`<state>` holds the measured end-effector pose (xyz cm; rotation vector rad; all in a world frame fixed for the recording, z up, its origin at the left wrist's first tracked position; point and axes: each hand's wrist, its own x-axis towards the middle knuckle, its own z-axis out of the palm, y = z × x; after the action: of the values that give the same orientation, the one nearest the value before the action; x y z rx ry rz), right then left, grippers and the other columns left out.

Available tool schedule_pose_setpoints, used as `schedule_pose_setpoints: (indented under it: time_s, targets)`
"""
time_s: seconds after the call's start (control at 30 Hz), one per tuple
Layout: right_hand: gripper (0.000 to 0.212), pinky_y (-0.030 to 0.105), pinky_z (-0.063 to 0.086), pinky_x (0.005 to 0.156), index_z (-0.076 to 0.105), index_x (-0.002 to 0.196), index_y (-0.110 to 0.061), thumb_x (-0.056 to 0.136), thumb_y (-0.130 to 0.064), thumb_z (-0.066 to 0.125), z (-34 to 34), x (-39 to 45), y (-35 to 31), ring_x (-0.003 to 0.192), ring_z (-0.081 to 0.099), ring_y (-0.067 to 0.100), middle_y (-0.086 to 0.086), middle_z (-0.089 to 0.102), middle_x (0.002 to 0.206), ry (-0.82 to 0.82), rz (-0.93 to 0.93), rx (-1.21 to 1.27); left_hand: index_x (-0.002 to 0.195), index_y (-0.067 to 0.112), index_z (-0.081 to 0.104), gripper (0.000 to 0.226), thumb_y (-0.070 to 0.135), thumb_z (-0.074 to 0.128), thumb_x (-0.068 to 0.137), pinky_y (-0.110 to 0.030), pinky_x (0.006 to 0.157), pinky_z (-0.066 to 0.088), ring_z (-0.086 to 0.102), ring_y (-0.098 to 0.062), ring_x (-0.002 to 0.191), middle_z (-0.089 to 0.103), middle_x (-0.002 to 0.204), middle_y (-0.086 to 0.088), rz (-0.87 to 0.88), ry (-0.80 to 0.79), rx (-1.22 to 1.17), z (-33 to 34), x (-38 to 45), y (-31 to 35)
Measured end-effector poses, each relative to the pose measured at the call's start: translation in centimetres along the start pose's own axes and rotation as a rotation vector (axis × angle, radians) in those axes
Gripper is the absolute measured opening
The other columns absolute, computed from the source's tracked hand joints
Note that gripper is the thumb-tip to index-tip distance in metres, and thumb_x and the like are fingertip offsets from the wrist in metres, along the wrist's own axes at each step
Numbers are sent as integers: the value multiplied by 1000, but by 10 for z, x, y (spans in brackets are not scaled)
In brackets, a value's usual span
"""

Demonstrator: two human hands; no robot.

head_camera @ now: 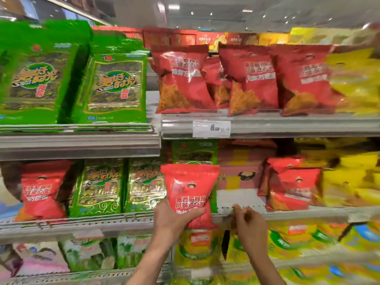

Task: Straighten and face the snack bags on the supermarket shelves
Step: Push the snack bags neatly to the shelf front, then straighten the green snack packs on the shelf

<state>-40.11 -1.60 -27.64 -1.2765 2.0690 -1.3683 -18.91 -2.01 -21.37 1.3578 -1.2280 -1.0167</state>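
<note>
Left hand (174,218) grip curled round the base of an upright red snack bag (190,187) at lower centre of frame, right hand (247,221) just beside it, fingers loosely curled, holding nothing, before the middle shelf (287,212), green seaweed packs (98,188) at lower left

Supermarket aisle: metal shelves (287,124) above my fingers, stacked snack bags (248,79), a price tag (211,128) overhead.
</note>
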Motion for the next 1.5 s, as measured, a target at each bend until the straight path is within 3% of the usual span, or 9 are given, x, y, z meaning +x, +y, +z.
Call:
schedule_pose_setpoints:
  time_s: [0.2,0.37,0.6,0.87,1.0,1.13,1.23,1.3,1.5]
  targets:
    - [55,50,60,78,74,70,-2,97,-48,61,-37,43,49,76,73,36,17,75,75,-162,291,157,91,19,74,59,41,94,41,-25,63,56,72,-5,70,76,77,6,99,24,-19,120,0,25]
    - [55,22,46,42,67,51,-7,101,-29,59,-43,51,58,40,58,16,9,65,51,-271,337,357,99,20,70,66,47,91,43,-37,73,58,72,-15,80,75,86,4,96,103,10,180,12,21]
    - [45,25,52,48,73,75,0,98,-37,63,-49,52,60,67,75,29,14,76,73,-351,406,485,116,17,62,77,45,95,53,-45,90,54,67,-27,103,73,105,-3,-16,90,184,200,38,1]
    - [48,27,54,50,73,73,0,98,-40,63,-46,54,60,60,74,21,10,75,66,-355,421,468,131,13,49,104,63,90,50,-47,98,50,62,-31,116,67,122,-8,-64,-46,280,196,45,3]
    - [55,21,50,46,74,63,-3,99,-42,59,-55,47,50,57,73,20,11,73,63,-353,330,407,124,16,56,88,54,93,54,-42,93,53,68,-21,105,72,113,-1,-23,-74,260,188,42,4]
    - [63,31,51,53,66,47,-10,103,-38,53,-63,41,35,46,64,16,6,66,49,-281,50,196,113,21,54,63,40,91,66,-13,73,52,67,5,81,73,101,8,36,-67,174,174,30,5]
    - [60,37,41,52,45,44,-11,95,-43,48,-61,39,17,41,44,15,5,50,42,-169,-112,144,111,22,57,46,27,86,76,-17,79,55,69,5,80,72,91,11,47,-39,42,155,15,6]
    - [53,38,34,51,37,51,-15,94,-41,50,-50,40,5,45,36,14,-1,39,43,-112,-176,193,108,18,62,38,24,84,78,-24,87,56,70,-4,89,73,93,6,31,18,-25,137,4,6]
    - [14,25,55,80,66,103,-22,91,-22,74,6,38,-44,85,70,13,-8,72,90,-311,-215,361,98,11,68,21,18,81,82,-12,69,49,63,-1,69,70,72,7,58,222,-87,71,-19,-9]
